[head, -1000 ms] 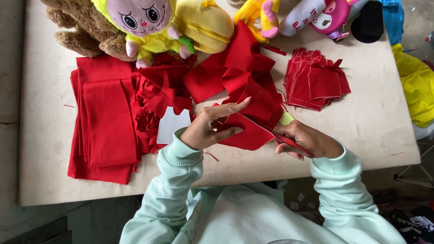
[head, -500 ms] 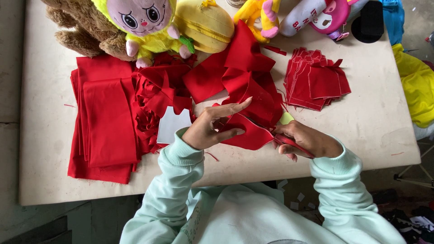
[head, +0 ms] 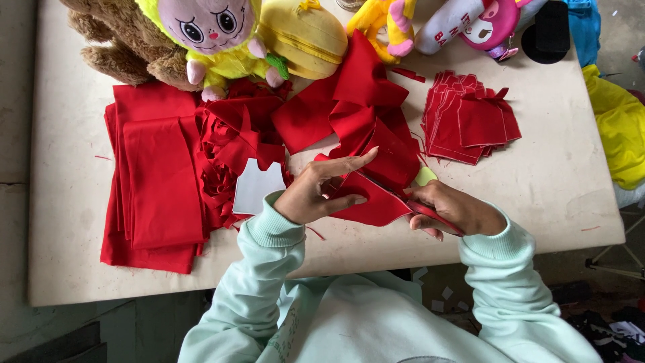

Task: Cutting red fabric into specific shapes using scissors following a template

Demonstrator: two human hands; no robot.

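Still, left hand (head: 316,195) pinches red fabric (head: 369,205) — unchanged.

The cloth (head: 366,205) is red, the scissors (head: 430,214) red, the table (head: 551,195) beige, the sleeves (head: 262,269) mint green.

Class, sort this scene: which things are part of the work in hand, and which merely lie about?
In use: left hand; right hand; red fabric piece; red-handled scissors.

Lying about: folded red cloth; stack of cut red pieces; plush toys; white template.
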